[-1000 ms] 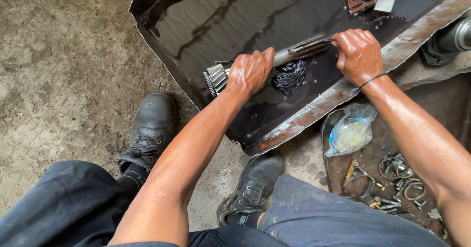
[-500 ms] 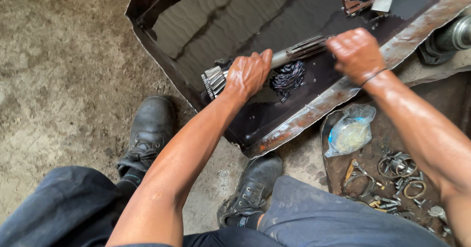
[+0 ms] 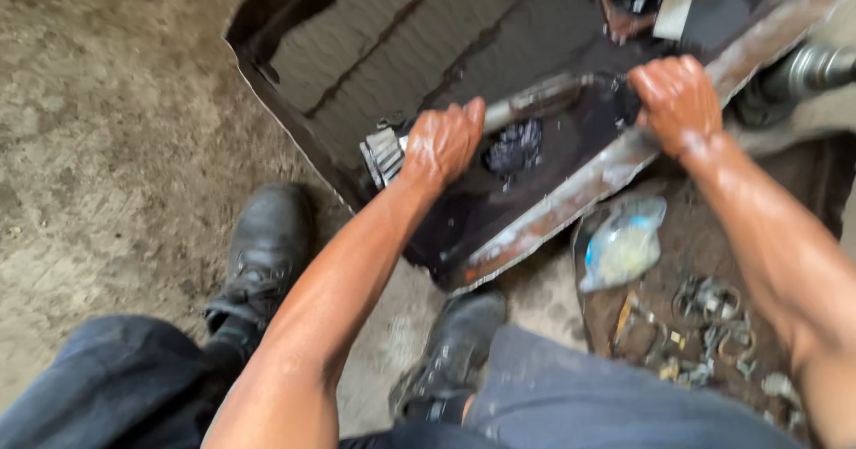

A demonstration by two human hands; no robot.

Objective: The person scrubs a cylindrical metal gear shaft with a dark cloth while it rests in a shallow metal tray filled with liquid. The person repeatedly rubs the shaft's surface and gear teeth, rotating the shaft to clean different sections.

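Note:
A long steel gear shaft [image 3: 526,101] lies across a dark metal tray [image 3: 544,213] filled with black oily liquid. My left hand [image 3: 441,141] grips the shaft just behind its toothed gear end [image 3: 382,156]. My right hand [image 3: 678,101] is closed around the shaft's far splined end, near the tray's rusty rim. A dark wet rag [image 3: 513,150] hangs under the shaft between my hands. The picture is blurred by motion.
My two black boots [image 3: 259,253] stand on the concrete floor below the tray. A round pan [image 3: 704,324] at the right holds a plastic bag [image 3: 624,244], hose clamps and bolts. Metal scraps [image 3: 660,3] lie at the tray's far end, and a steel part [image 3: 807,65] sits beyond its rim.
The view has shifted and blurred. My right hand has moved a little right along the shaft's end and the shaft has shifted slightly; my left hand keeps its grip.

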